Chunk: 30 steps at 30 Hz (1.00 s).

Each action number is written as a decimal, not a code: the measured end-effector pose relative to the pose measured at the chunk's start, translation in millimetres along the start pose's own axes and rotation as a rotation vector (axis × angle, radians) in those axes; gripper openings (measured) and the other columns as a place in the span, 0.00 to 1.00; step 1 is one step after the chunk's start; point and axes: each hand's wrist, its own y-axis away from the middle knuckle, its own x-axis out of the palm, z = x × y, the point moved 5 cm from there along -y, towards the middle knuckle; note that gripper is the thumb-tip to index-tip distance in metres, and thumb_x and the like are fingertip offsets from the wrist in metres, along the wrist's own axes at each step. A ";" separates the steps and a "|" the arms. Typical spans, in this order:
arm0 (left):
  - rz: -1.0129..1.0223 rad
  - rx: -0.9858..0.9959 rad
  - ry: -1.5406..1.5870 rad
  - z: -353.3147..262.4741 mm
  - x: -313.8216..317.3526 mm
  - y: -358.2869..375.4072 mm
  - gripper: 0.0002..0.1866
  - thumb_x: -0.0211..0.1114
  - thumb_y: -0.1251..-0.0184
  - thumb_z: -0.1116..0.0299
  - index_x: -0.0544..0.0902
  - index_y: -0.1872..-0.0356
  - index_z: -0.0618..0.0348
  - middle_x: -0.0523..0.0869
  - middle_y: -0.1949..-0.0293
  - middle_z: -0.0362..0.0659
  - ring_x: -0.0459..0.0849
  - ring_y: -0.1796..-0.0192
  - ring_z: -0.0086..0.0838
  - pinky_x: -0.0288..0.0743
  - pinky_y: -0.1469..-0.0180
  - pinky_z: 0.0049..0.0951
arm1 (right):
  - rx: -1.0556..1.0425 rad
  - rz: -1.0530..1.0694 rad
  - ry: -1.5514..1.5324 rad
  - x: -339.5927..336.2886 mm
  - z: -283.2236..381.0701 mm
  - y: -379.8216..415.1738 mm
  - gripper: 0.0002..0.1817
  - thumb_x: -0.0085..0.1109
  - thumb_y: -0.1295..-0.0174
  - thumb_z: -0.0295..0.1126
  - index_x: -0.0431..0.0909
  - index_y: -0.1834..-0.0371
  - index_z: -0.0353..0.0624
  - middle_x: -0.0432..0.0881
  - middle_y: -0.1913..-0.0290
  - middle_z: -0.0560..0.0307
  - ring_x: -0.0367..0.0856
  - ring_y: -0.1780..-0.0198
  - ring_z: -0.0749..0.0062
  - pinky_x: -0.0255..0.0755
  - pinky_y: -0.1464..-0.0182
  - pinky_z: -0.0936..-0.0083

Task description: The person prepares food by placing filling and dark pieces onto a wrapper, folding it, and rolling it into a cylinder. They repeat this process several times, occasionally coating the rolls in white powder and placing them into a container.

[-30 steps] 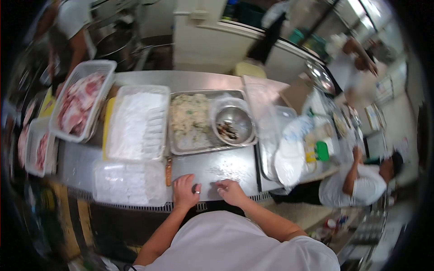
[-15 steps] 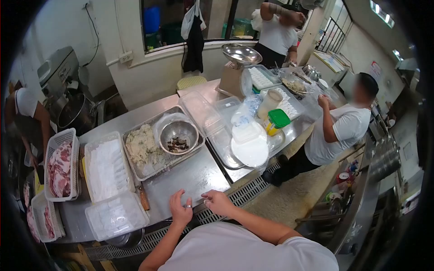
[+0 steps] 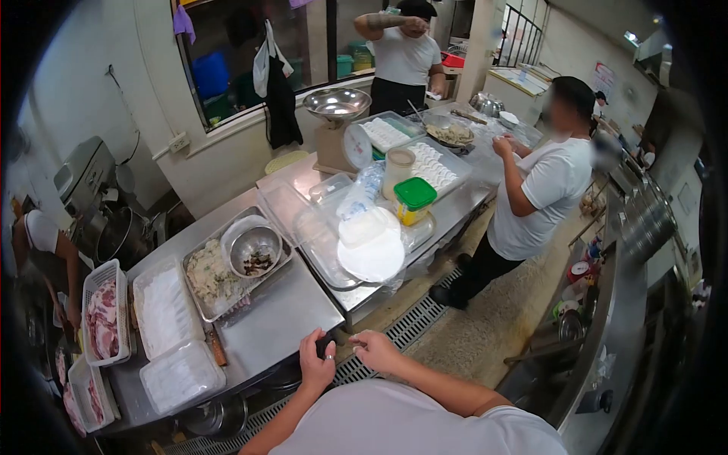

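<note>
From my position in the room, the head view is the only one; read it as a clock dial centred on the wearer's two hands, with 12 o'clock pointing away from the body. The left hand [image 3: 317, 358] is raised just off the near front edge of the steel surface [image 3: 280, 330], its fingers bent and parted from the thumb; a dark patch shows in the gap, but no grip on anything can be made out. The right hand [image 3: 378, 352] is beside it at 3 o'clock, fingers loosely curled, with nothing visible between them. For good control in this posture, keep both wrists level, fingers relaxed and tips in sight. The nearest items are a rimmed metal tray [image 3: 282, 265] at 10 o'clock, carrying a pale mixture [image 3: 206, 277] and a steel bowl [image 3: 246, 243]; a brown handle [image 3: 215, 347] at 9; and a clear tub [image 3: 182, 377] beyond it. Note the edges: the surface's corner lies just beyond the hands at 12, and a seam separates it from a second surface [image 3: 451, 208]. Smooth steel shows between left hand and tray; reach low there. At 2 o'clock a floor grate [image 3: 413, 326] leads towards a co-worker [image 3: 542, 182], so keep elbows in.
</note>
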 end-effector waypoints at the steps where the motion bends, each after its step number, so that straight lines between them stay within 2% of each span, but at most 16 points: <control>1: 0.010 0.002 -0.012 -3.7 7.7 3.9 0.26 0.73 0.25 0.68 0.78 0.30 0.65 0.87 0.40 0.55 0.84 0.37 0.52 0.75 0.30 0.50 | -0.025 -0.027 -0.017 -5.2 -4.8 6.3 0.19 0.64 0.31 0.27 0.90 0.39 0.34 0.91 0.48 0.39 0.92 0.50 0.50 0.85 0.45 0.61; 4: 0.044 0.014 -0.032 -19.2 30.9 14.5 0.27 0.73 0.25 0.69 0.78 0.30 0.65 0.87 0.41 0.55 0.84 0.37 0.52 0.76 0.30 0.50 | -0.092 -0.059 0.002 -21.6 -14.8 26.1 0.19 0.64 0.31 0.27 0.90 0.39 0.34 0.91 0.48 0.39 0.92 0.50 0.49 0.85 0.45 0.60; 7: 0.077 0.036 -0.027 -36.4 52.1 23.9 0.27 0.73 0.26 0.69 0.79 0.30 0.65 0.88 0.41 0.55 0.84 0.37 0.53 0.76 0.31 0.50 | -0.005 -0.039 0.006 -35.2 -27.6 45.3 0.19 0.63 0.30 0.27 0.89 0.39 0.34 0.91 0.48 0.38 0.92 0.50 0.49 0.85 0.44 0.59; 17: 0.148 0.061 0.009 -64.4 98.1 33.4 0.27 0.74 0.28 0.70 0.79 0.30 0.64 0.88 0.42 0.54 0.84 0.37 0.52 0.76 0.31 0.49 | 0.007 -0.132 0.002 -73.7 -52.6 83.0 0.18 0.64 0.31 0.26 0.90 0.41 0.36 0.90 0.55 0.41 0.91 0.55 0.51 0.84 0.49 0.59; 25: 0.146 0.069 0.004 -55.8 92.0 30.1 0.27 0.73 0.26 0.68 0.78 0.29 0.64 0.88 0.42 0.53 0.84 0.38 0.52 0.75 0.31 0.49 | -0.015 -0.130 0.030 -67.9 -47.8 73.9 0.18 0.64 0.32 0.27 0.90 0.41 0.35 0.90 0.55 0.40 0.91 0.56 0.51 0.84 0.50 0.60; 30: 0.121 0.056 0.002 -44.6 71.6 15.6 0.27 0.72 0.25 0.66 0.78 0.29 0.64 0.89 0.42 0.53 0.84 0.38 0.52 0.76 0.32 0.50 | 0.014 -0.095 0.003 -53.2 -34.5 53.7 0.19 0.64 0.30 0.29 0.90 0.40 0.34 0.91 0.53 0.39 0.92 0.53 0.48 0.85 0.47 0.58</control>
